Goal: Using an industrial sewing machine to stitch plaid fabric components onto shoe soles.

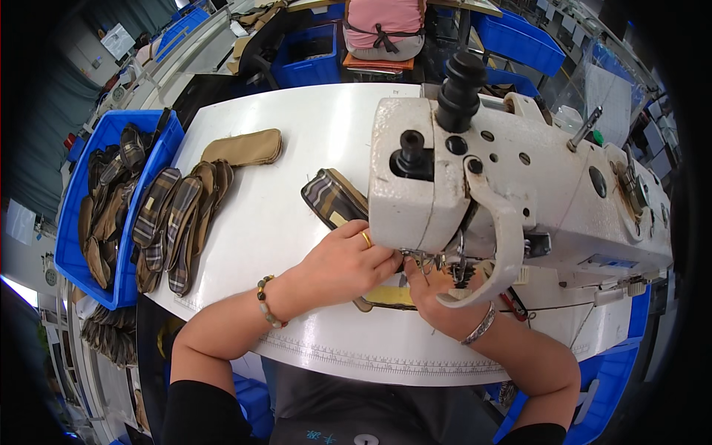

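My left hand point(343, 261), with a ring and a beaded bracelet, has its fingers closed at the needle area of a white sewing machine point(534, 200). Close by on the right, my right hand point(443, 295) is closed too, partly covered by the machine's curved guard. Between them, below the needle, lies a fabric piece point(389, 298) with a yellow face and a dark edge; both hands pinch at its far side, though the fingertips are partly hidden. Just beyond my left hand rests a plaid pouch point(334, 199), its right end behind the machine head.
A tan pouch point(243, 147) lies far left on the white table point(297, 126). Several plaid pouches point(178, 222) overlap at the left edge, beside a blue bin point(68, 222) of more pouches. A red-handled tool point(513, 305) lies near my right wrist.
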Motion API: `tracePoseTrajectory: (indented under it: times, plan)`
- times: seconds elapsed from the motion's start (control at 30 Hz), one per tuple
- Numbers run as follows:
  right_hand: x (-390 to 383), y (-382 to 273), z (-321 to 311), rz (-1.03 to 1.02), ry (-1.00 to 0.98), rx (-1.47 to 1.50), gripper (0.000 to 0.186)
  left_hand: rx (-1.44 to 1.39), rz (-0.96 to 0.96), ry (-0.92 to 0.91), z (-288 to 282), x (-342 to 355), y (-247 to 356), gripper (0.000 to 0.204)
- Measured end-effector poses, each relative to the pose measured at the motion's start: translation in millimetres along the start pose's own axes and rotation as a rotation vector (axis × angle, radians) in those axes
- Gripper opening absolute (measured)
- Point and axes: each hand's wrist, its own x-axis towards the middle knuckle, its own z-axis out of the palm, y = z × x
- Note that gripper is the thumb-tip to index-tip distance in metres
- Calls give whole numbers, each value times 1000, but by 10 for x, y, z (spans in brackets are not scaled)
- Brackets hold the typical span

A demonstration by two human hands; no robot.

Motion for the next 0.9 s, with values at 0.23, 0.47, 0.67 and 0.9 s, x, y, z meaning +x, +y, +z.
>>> tracePoseTrajectory:
  times: [0.23, 0.47, 0.67, 0.9]
  plan:
    - [-68, -10, 67, 85, -22, 84, 13, 197, 61, -23, 51, -8, 104, 23]
    - [-158, 93, 247, 129, 72, 164, 13, 300, 48, -29, -37, 48, 186, 23]
    - [-158, 152, 254, 166, 11, 192, 18, 139, -3, -96, -106, -12, 109, 23]
    - [-136, 186, 287, 170, 10, 177, 24, -52, -133, -76, -8, -60, 3, 20]
